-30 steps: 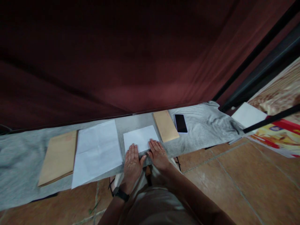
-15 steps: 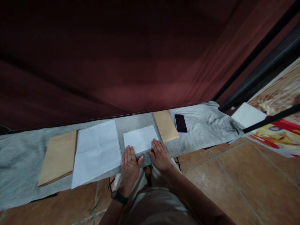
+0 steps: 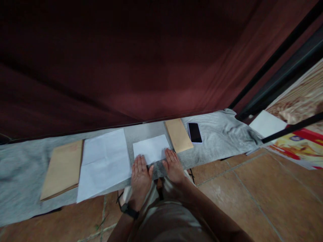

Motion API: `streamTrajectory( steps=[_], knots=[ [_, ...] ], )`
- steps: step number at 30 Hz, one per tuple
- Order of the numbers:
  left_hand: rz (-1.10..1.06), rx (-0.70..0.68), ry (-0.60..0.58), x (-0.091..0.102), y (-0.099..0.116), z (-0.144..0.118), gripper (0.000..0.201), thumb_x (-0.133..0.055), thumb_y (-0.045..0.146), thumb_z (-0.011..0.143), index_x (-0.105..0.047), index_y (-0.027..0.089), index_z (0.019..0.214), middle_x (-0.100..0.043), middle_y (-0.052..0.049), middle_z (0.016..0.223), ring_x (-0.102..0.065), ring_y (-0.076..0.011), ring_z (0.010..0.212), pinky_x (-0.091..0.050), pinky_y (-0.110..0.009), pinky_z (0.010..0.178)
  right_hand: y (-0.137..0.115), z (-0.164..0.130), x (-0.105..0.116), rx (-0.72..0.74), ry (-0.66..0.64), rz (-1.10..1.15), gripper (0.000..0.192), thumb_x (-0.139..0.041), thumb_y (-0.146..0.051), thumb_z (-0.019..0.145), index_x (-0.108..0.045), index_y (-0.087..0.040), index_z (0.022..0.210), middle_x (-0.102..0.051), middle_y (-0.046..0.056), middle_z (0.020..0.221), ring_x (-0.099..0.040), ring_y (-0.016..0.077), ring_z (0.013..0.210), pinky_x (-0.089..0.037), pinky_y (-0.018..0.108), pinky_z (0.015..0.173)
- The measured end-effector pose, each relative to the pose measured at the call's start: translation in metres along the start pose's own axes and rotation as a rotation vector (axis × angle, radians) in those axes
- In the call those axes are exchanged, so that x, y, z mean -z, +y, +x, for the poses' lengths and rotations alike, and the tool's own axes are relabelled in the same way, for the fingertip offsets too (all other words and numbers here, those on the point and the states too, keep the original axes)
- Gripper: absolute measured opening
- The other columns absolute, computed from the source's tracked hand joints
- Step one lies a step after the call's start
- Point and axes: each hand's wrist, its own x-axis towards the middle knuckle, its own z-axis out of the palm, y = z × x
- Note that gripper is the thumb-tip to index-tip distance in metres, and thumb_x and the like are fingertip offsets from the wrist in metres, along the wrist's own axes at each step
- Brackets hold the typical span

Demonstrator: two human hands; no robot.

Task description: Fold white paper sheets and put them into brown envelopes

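A small folded white sheet [image 3: 151, 148] lies on the grey cloth [image 3: 217, 137] that covers a long low surface. My left hand [image 3: 140, 173] lies flat with its fingertips on the sheet's near left corner. Flat as well, my right hand [image 3: 173, 164] presses the near right corner with fingers spread. Neither hand grips anything. A black band sits on my left wrist.
Left of the sheet lie a large creased white paper [image 3: 104, 161] and a big brown envelope [image 3: 64, 168]. To its right are a smaller brown envelope [image 3: 178, 135] and a dark phone [image 3: 194, 132]. A maroon curtain hangs behind; tiled floor lies below.
Both hands have slid back toward me along the sheet and spread a little apart. The sheet itself has stayed in place.
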Motion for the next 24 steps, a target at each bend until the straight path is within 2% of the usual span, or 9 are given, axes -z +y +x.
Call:
streamTrajectory(
  steps=[7, 13, 18, 24],
  knots=[
    [-0.009, -0.147, -0.14, -0.013, 0.01, 0.023, 0.06, -0.029, 0.031, 0.104, -0.039, 0.0, 0.154, -0.041, -0.024, 0.161, -0.031, -0.0315, 0.154, -0.032, -0.052, 0.125, -0.013, 0.029, 0.0, 0.126, -0.09, 0.073, 0.051, -0.036, -0.033, 0.109, -0.047, -0.01, 0.153, -0.045, 0.013, 0.16, -0.036, 0.0233, 0.152, -0.031, 0.045, 0.126],
    [0.004, -0.184, -0.232, -0.022, 0.005, 0.036, 0.058, -0.026, 0.021, 0.101, -0.041, -0.001, 0.152, -0.039, -0.023, 0.161, -0.027, -0.0288, 0.156, -0.03, -0.052, 0.126, -0.018, 0.048, -0.013, 0.155, -0.164, 0.052, 0.048, -0.036, -0.033, 0.11, -0.051, -0.011, 0.15, -0.05, 0.012, 0.157, -0.04, 0.0221, 0.149, -0.028, 0.044, 0.127],
    [-0.016, -0.129, -0.206, -0.026, -0.001, 0.041, 0.059, -0.027, 0.025, 0.102, -0.038, 0.001, 0.154, -0.038, -0.022, 0.163, -0.025, -0.0277, 0.157, -0.028, -0.052, 0.126, -0.017, 0.052, -0.021, 0.125, -0.124, 0.009, 0.049, -0.039, -0.034, 0.109, -0.051, -0.011, 0.15, -0.048, 0.014, 0.157, -0.04, 0.0236, 0.15, -0.031, 0.046, 0.125],
    [-0.057, -0.025, -0.143, -0.028, -0.009, 0.043, 0.063, -0.03, 0.035, 0.102, -0.037, 0.002, 0.156, -0.037, -0.023, 0.162, -0.027, -0.0313, 0.156, -0.031, -0.055, 0.124, -0.015, 0.05, -0.026, 0.045, -0.057, -0.014, 0.055, -0.04, -0.037, 0.108, -0.046, -0.006, 0.153, -0.047, 0.019, 0.157, -0.041, 0.0267, 0.149, -0.032, 0.048, 0.124]
  ],
)
